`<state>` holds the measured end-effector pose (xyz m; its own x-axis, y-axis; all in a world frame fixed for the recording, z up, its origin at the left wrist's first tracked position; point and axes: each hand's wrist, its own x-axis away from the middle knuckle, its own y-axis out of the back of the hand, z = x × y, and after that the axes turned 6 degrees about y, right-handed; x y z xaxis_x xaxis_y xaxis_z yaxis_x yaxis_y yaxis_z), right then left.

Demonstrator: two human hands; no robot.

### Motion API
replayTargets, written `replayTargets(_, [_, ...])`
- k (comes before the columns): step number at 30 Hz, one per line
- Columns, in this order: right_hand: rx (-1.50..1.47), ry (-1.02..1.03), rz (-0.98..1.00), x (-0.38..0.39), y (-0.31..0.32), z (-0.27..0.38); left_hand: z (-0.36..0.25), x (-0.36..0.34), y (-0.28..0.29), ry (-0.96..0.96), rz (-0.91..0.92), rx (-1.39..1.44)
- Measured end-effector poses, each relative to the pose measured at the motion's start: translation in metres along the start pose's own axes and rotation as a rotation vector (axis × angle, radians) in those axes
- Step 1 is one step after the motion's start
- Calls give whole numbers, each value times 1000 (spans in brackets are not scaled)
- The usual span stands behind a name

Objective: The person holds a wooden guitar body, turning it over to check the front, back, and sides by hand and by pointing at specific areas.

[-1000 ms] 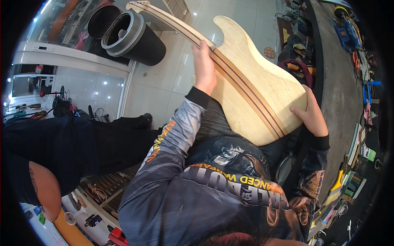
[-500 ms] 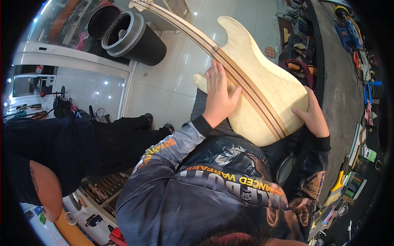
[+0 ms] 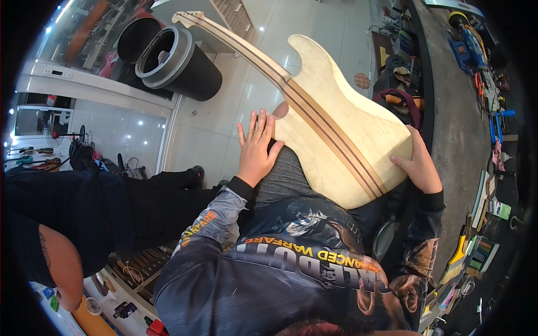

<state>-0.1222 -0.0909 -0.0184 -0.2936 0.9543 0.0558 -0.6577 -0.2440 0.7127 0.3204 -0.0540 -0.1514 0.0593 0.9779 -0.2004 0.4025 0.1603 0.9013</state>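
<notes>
A bare, pale-wood electric guitar body lies across my lap, with dark and brown stripes down its centre. Its neck stretches away to the far left and ends in a small headstock. My right hand grips the rounded right edge, thumb on the upper face and fingers curled out of sight beneath. Off the body's left edge, beside the shorter horn, is my left hand. Its fingers are spread and it holds nothing. Whether it touches my thigh cannot be told.
A black bin with its lid up stands near the neck. Along my right runs a dark workbench carrying tools, including a yellow-handled brush. Another person's arm and dark trousers are at left, near a drawer of tools.
My left hand has lifted off the guitar's striped centre and moved left past the body's edge, fingers spreading. The guitar has shifted slightly left and nearer, my right hand still on it.
</notes>
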Motion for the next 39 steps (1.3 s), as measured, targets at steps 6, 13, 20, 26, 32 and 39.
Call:
replayTargets(6, [-12,-49,-4,4,4,5,-25,-2,-9,-61,25,70])
replayTargets(13, [66,16,-52,10,9,47,-56,-35,-12,173,-48,592])
replayTargets(20, [-113,136,-247,72,-21,132,-27,-100,42,750,-87,1729])
replayTargets(26, [-344,516,-69,115,-64,135,19,-89,29,599,205,2216])
replayTargets(32, [-408,472,105,115,-68,135,19,-43,49,463,381,2295])
replayTargets(39, [-422,431,164,116,-71,122,9,17,21,581,275,1706])
